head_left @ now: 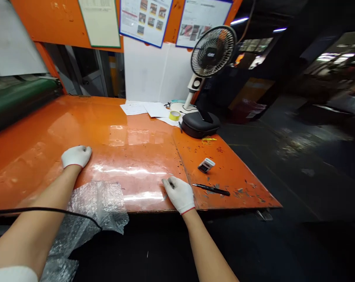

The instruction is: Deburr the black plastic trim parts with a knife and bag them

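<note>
My left hand (76,156), in a white glove with a red cuff edge, rests on the glossy orange table (148,156) with its fingers curled closed. My right hand (179,194), gloved the same way, is at the table's front edge. Its fingers are bent in and closed; whether anything thin lies in either hand cannot be made out. Bubble wrap (99,201) drapes over the front edge beneath my left forearm. Just right of my right hand lies a slim black tool (214,190) with a pointed metal tip. A small white-and-black device (206,165) sits behind it.
At the back right stand a fan (213,53), a black case (200,124), a yellow tape roll (174,115) and papers (134,109). Dark scraps (244,190) litter the right corner. A black cable (48,210) crosses my left forearm. A green roller (21,98) borders the left.
</note>
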`<state>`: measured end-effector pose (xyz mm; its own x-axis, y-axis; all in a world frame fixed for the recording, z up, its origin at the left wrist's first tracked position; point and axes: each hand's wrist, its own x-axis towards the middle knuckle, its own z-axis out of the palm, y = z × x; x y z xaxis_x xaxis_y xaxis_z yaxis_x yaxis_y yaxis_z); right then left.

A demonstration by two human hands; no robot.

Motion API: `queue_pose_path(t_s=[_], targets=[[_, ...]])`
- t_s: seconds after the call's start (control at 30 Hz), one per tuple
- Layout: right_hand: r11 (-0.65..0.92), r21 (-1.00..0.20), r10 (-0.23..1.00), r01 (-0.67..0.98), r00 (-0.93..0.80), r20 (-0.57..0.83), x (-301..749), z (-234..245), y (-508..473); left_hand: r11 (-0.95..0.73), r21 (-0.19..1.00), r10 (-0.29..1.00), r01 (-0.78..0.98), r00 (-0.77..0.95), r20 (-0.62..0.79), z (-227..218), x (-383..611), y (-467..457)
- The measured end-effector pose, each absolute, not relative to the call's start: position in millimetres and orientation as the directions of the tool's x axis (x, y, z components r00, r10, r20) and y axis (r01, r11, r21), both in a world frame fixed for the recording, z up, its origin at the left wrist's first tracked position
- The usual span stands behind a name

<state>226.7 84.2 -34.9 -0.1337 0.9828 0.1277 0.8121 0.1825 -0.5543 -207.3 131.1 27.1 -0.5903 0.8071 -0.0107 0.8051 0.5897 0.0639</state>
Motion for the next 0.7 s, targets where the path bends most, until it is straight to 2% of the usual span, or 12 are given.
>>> queue_pose_path(t_s=[0.13, 0.33, 0.47, 0.7], targets=[[0.192, -0.523, 0.981, 0.83, -0.162, 0.103, 232, -31, 84, 0.6, 0.09, 0.798, 0.795, -0.603, 0.008, 22, -202, 130], [0.125, -0.457, 0.987, 0.881, -0.156, -0.031, 232, -24, 90, 0.61, 0.1, 0.785, 0.786, -0.617, 0.055, 8, -211, 131], [0.111, -0.455, 0.986, 0.884, -0.154, -0.059, 232, -20, 89, 0.599, 0.13, 0.79, 0.79, -0.609, 0.063, 6, -211, 130], [0.146, -0.502, 0.987, 0.852, -0.159, 0.018, 236, -29, 93, 0.608, 0.12, 0.786, 0.785, -0.616, 0.053, 5, -216, 132]])
